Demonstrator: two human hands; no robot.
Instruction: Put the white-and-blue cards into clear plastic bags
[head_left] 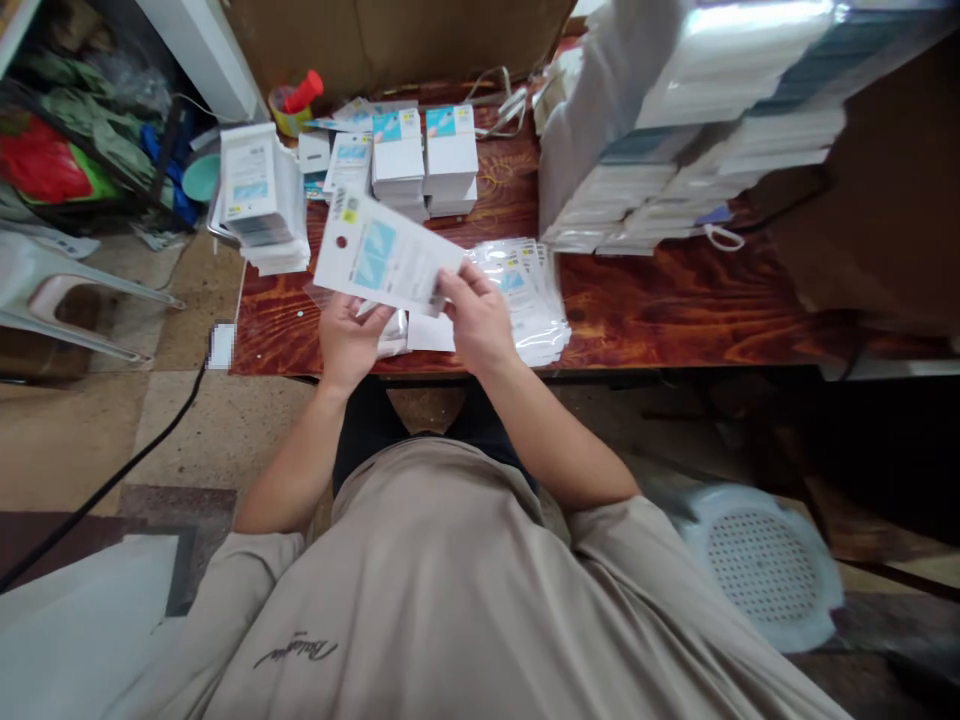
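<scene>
A white printed packaging card (390, 255) with a blue picture and a round hang hole is held tilted above the table's front edge. My right hand (481, 315) pinches its right end between thumb and fingers. My left hand (351, 338) is closed at its lower left edge, with some fingers hidden behind it. A bit of clear plastic shows by the left fingers; I cannot tell whether it wraps the card. Beside my right hand lies a fanned pile of cards in clear plastic sleeves (536, 310). A plain white piece (431, 334) lies under the hands.
Stacks of cards (451, 155) stand behind the hands, with another tall stack (255, 190) at the left. Large plastic-wrapped stacks (637, 170) rise at the right on the wooden table (675, 320). A red-and-yellow roll (300, 98) sits at the back. Stools (765, 565) flank me.
</scene>
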